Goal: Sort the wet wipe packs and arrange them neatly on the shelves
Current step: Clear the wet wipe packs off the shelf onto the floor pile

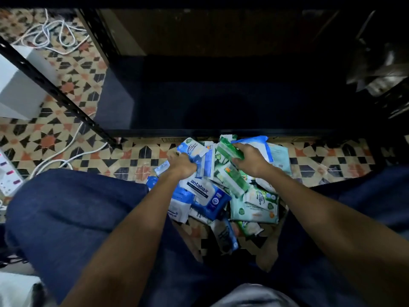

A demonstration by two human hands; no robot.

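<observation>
A heap of several wet wipe packs, blue-and-white and green-and-white, lies on the tiled floor between my knees. My left hand grips a blue-and-white pack at the far left of the heap. My right hand grips a green pack at the heap's far side, with a blue-edged pack sticking up behind it. A blue "antabax" pack lies just below my left wrist. The dark bottom shelf sits right beyond the heap.
A black metal shelf upright slants across the left. White cables and a power strip lie on the patterned floor at left. My knees in dark trousers flank the heap. A crumpled dark bag sits at the right.
</observation>
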